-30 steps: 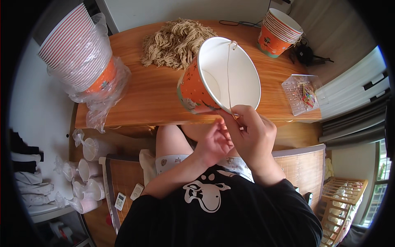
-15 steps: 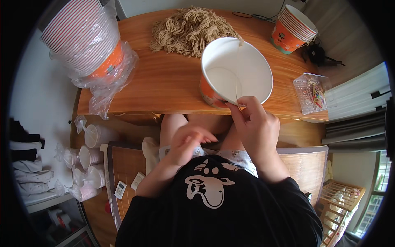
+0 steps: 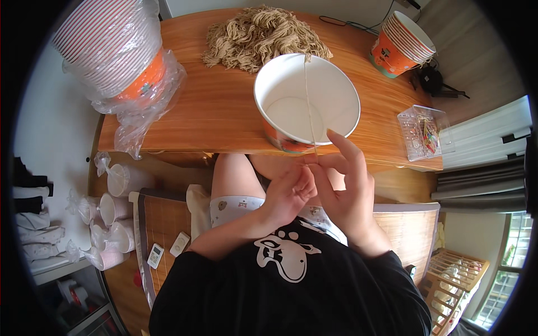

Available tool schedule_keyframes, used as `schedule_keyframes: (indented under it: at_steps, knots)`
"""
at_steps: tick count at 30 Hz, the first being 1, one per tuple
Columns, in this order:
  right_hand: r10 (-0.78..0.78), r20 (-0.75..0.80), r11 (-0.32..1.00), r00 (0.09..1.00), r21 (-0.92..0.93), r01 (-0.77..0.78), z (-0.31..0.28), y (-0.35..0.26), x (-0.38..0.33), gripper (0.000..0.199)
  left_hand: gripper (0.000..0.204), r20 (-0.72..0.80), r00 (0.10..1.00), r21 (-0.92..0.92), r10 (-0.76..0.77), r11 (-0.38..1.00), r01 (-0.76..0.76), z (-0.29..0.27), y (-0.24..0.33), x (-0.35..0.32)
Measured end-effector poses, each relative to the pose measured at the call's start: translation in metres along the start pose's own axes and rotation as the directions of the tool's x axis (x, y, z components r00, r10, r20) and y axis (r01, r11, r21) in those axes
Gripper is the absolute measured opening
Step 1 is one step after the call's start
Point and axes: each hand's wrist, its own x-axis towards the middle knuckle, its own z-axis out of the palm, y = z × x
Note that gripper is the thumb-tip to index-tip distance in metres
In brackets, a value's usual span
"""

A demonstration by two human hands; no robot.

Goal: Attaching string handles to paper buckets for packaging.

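Both hands pinched together on a cord, just below the table edge.

Beyond my hands: cord pile (image 3: pixel 263 35), cup stack (image 3: pixel 400 43) far right, bagged cups (image 3: pixel 115 56) far left, clear box (image 3: pixel 421 133) right. Bucket (image 3: pixel 305 103), white inside, orange outside, upright just above my left hand (image 3: pixel 288 193) and right hand (image 3: pixel 347 190); taut cord (image 3: pixel 309 101) crosses its mouth.

Wooden desk (image 3: pixel 224 112), warm orange-brown grain, curved front edge. White wall (image 3: pixel 50 140) at left. Grey curtains (image 3: pixel 482 185) at right, window (image 3: pixel 513 263) beyond, daylight coming in. Wooden slatted rack (image 3: pixel 454 274) low right. Woven bamboo mat (image 3: pixel 162 224) on floor beneath desk.
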Motion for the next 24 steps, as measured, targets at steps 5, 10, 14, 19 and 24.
schedule_keyframes:
  at_steps: [5,10,14,19,24]
  knots:
    - [0.038,-0.175,0.989,0.984,0.144,-0.013,-0.005,0.028,-0.009,0.05,0.035,0.163,0.934,0.001,0.319,0.946,-0.323,-0.006,0.017,-0.002]
    - [-0.036,-0.191,0.997,0.981,0.067,0.05,-0.013,0.045,-0.008,0.029,0.025,0.219,0.937,0.405,0.271,0.849,-0.34,0.008,0.04,-0.004]
    - [-0.157,-0.085,0.987,0.984,-0.001,0.158,-0.017,0.051,-0.007,0.025,0.023,0.39,0.851,0.417,0.352,0.756,-0.504,0.009,0.051,0.004]
    - [-0.085,-0.125,0.996,0.989,0.03,0.089,-0.016,0.059,-0.013,0.024,0.027,0.283,0.865,0.418,0.414,0.758,-0.5,0.027,0.059,0.004]
    - [-0.045,-0.142,0.999,0.989,0.012,0.047,-0.018,0.062,-0.015,0.022,0.026,0.318,0.828,0.46,0.462,0.688,-0.561,0.031,0.068,0.008]
